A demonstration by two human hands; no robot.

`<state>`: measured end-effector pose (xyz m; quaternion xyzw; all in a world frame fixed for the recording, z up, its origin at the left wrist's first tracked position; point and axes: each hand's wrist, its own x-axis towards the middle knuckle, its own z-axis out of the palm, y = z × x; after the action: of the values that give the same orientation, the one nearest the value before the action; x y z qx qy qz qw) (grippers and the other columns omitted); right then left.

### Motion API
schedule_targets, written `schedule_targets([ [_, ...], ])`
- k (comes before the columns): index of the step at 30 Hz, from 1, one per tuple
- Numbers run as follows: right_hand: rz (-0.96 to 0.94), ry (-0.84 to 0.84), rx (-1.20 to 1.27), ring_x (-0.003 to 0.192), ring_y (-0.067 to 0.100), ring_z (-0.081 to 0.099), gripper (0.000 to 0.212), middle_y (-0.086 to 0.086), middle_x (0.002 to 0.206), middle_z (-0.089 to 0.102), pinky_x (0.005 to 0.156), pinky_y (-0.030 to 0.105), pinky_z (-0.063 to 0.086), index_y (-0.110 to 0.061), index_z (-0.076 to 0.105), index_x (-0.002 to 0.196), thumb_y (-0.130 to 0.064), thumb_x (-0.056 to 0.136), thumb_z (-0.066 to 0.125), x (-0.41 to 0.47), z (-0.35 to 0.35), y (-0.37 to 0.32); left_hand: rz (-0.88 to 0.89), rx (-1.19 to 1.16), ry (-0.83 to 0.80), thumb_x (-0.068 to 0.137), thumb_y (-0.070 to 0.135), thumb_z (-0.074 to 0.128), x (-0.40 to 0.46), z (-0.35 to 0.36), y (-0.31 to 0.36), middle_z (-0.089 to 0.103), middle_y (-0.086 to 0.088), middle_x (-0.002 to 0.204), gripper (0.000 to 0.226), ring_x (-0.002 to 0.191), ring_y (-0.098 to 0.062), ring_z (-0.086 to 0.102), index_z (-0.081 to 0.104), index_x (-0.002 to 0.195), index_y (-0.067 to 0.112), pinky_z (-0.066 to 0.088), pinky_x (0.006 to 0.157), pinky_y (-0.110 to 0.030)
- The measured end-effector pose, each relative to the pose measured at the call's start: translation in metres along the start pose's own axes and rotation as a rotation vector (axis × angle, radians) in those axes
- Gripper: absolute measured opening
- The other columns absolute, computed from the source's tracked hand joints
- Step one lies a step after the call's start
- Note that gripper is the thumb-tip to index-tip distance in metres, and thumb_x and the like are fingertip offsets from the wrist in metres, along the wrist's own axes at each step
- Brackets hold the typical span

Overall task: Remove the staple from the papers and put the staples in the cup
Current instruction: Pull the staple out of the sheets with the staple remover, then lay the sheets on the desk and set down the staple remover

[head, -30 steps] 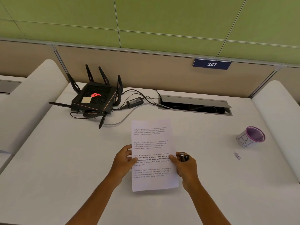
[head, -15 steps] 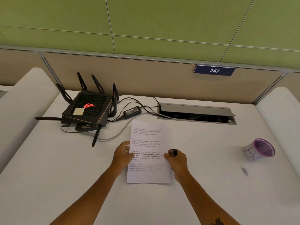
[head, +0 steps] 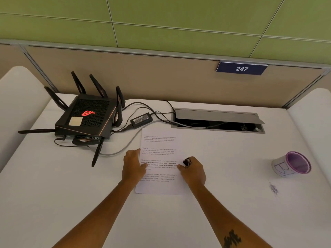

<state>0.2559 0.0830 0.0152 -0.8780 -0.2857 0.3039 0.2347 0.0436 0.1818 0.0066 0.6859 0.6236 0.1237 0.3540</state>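
Printed white papers (head: pixel 161 145) lie flat on the white desk (head: pixel 223 208) in the middle of the view. My left hand (head: pixel 133 167) rests on their left edge, fingers spread over the text. My right hand (head: pixel 194 171) touches the right edge and is closed around a small black staple remover (head: pixel 187 161). No staple shows on the papers at this size. A white cup (head: pixel 291 166) with a purple rim and black marker letters lies tipped on its side at the far right. A small cluster of staples (head: pixel 273 188) lies on the desk just in front of it.
A black router (head: pixel 87 119) with several antennas sits at the back left, with a power brick (head: pixel 141 119) and cables running toward the papers. An open cable hatch (head: pixel 217 120) lies behind the papers. A beige partition carries a sign reading 247 (head: pixel 241 68).
Both hands and the papers have slid away from me toward the router cables. The view has tilted, so the cup sits lower and further right in frame.
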Motion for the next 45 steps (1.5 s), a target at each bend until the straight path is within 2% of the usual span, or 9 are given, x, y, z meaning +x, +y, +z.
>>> schedule_targets([
  [9,0.005,0.017,-0.036,0.084,0.017,0.063,0.025,-0.010,0.097,0.066,0.070,0.031,0.051,-0.026,0.058,0.099,-0.042,0.087,0.074,0.006,0.002,0.001,-0.034,0.043,0.007,0.094,0.026,0.080,0.004,0.003,0.001,0.045,-0.011,0.155,0.066,0.142,-0.033,0.048,0.051,0.152,0.017,0.057,0.104,-0.047],
  [23,0.016,0.006,0.006,0.084,0.018,0.063,0.026,-0.009,0.096,0.065,0.068,0.030,0.047,-0.025,0.059,0.099,-0.042,0.086,0.075,0.010,0.002,0.001,-0.028,0.036,0.019,0.094,0.026,0.079,0.007,0.005,0.001,0.044,-0.012,0.154,0.068,0.142,-0.034,0.048,0.050,0.154,0.016,0.057,0.105,-0.048],
  [28,0.000,-0.019,0.125,0.086,0.015,0.065,0.027,-0.013,0.094,0.067,0.072,0.032,0.053,-0.027,0.062,0.100,-0.044,0.085,0.076,0.010,0.000,0.006,-0.008,0.002,0.027,0.095,0.033,0.077,0.003,0.005,-0.004,0.049,-0.012,0.150,0.065,0.137,-0.033,0.052,0.050,0.152,0.018,0.058,0.103,-0.049],
  [32,-0.007,-0.078,0.340,0.091,0.009,0.063,0.024,-0.018,0.098,0.064,0.075,0.027,0.048,-0.029,0.061,0.111,-0.033,0.091,0.073,0.009,-0.010,0.015,0.030,0.032,0.077,0.097,0.029,0.074,-0.013,0.009,-0.007,0.050,-0.014,0.151,0.066,0.139,-0.035,0.049,0.045,0.154,0.013,0.050,0.110,-0.053],
  [35,-0.057,-0.116,0.391,0.096,0.004,0.061,0.030,-0.014,0.106,0.063,0.076,0.022,0.047,-0.026,0.059,0.121,-0.025,0.094,0.070,0.012,-0.024,0.027,0.111,0.095,0.141,0.095,0.029,0.076,-0.033,0.017,-0.009,0.051,-0.015,0.153,0.068,0.139,-0.037,0.050,0.045,0.154,0.012,0.048,0.110,-0.057],
  [39,-0.132,-0.118,0.313,0.115,0.016,0.058,0.041,-0.007,0.125,0.059,0.095,0.029,0.046,-0.025,0.056,0.134,-0.023,0.095,0.069,0.024,-0.045,0.051,0.200,0.103,0.189,0.095,0.031,0.074,-0.068,0.044,-0.014,0.034,-0.014,0.168,0.077,0.151,-0.038,0.040,0.036,0.159,0.015,0.039,0.123,-0.061],
  [41,-0.179,-0.087,0.232,0.116,0.015,0.055,0.047,-0.004,0.127,0.055,0.101,0.030,0.043,-0.022,0.055,0.138,-0.020,0.094,0.072,0.033,-0.058,0.063,0.270,0.123,0.179,0.096,0.032,0.071,-0.086,0.064,-0.017,0.026,-0.013,0.172,0.079,0.157,-0.036,0.031,0.032,0.162,0.016,0.025,0.129,-0.064],
  [43,-0.221,-0.044,0.162,0.111,0.015,0.054,0.050,-0.001,0.124,0.055,0.098,0.027,0.041,-0.018,0.057,0.138,-0.015,0.091,0.075,0.042,-0.073,0.075,0.315,0.147,0.143,0.098,0.038,0.064,-0.102,0.082,-0.016,0.017,-0.010,0.176,0.079,0.164,-0.034,0.020,0.028,0.165,0.016,0.013,0.132,-0.064],
  [45,-0.267,-0.004,0.075,0.105,0.014,0.055,0.050,0.000,0.121,0.056,0.092,0.025,0.041,-0.017,0.059,0.136,-0.011,0.089,0.077,0.052,-0.088,0.086,0.341,0.164,0.104,0.099,0.043,0.057,-0.115,0.099,-0.012,0.009,-0.006,0.179,0.080,0.167,-0.031,0.008,0.024,0.167,0.017,0.009,0.132,-0.063],
])
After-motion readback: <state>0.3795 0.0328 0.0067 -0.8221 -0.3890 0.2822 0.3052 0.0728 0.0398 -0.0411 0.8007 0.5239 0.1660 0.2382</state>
